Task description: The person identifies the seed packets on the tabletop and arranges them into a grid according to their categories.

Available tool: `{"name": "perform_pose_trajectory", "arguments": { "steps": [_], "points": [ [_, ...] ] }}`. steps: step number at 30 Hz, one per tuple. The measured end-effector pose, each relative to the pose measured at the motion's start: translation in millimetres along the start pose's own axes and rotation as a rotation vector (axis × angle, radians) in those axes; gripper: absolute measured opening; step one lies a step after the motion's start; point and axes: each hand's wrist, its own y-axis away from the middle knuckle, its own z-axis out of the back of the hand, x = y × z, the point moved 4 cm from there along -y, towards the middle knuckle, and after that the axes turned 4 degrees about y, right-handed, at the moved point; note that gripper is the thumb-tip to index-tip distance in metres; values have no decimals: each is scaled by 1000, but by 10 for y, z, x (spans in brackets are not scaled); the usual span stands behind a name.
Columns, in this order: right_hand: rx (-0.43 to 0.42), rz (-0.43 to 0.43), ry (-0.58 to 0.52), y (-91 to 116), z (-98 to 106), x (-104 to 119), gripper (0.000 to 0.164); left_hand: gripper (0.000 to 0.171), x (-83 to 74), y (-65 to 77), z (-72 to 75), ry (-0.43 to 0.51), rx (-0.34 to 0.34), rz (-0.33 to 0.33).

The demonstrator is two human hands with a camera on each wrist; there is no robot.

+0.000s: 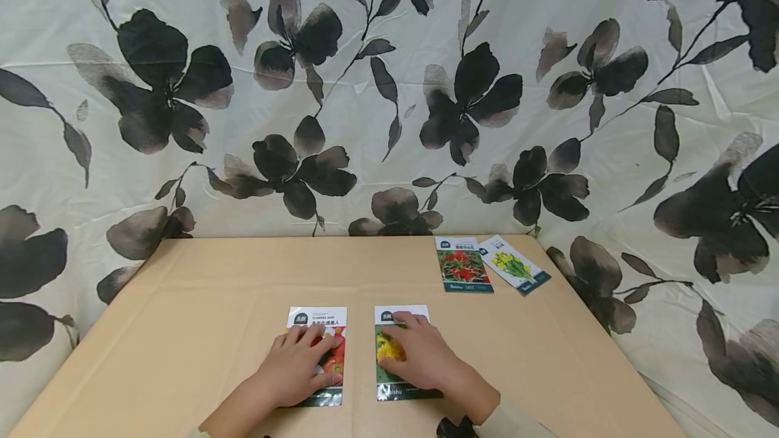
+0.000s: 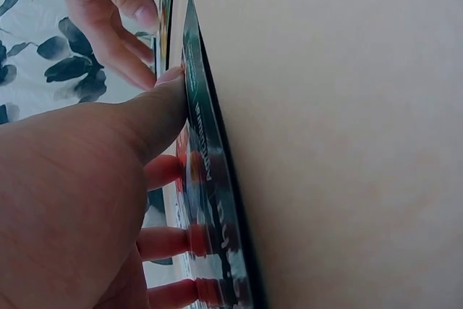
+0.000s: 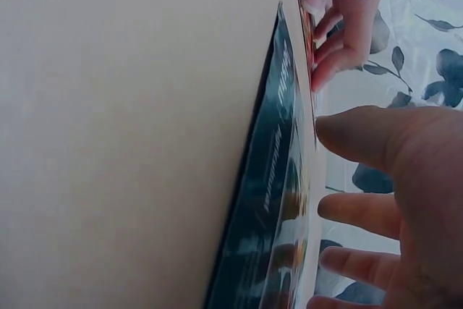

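Left hand, fingers extended and gripping nothing, rested on a glossy rectangular red-patterned packet, near side of the tan tabletop. Right hand, likewise loose, lay over a glossy rectangular yellow-and-green packet just right; I could not tell whether it touched.

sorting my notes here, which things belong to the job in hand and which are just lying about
In the job:
Left packet, under left fingers
Right packet, under right fingers
Table, beneath both

Apparently just lying about:
Red far packet
Yellow far packet
Floral cloth, only backdrop
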Motion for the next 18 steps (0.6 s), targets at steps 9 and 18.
{"name": "perform_pose_trajectory", "arguments": {
  "steps": [9, 18],
  "points": [
    [-16, -13, -68, -13, 12, -86, 58, 68, 0, -9, 10, 10, 33, 27],
    [-33, -16, -128, -44, 8, -198, 57, 66, 0, -17, 20, 23, 51, 42]
  ]
}}
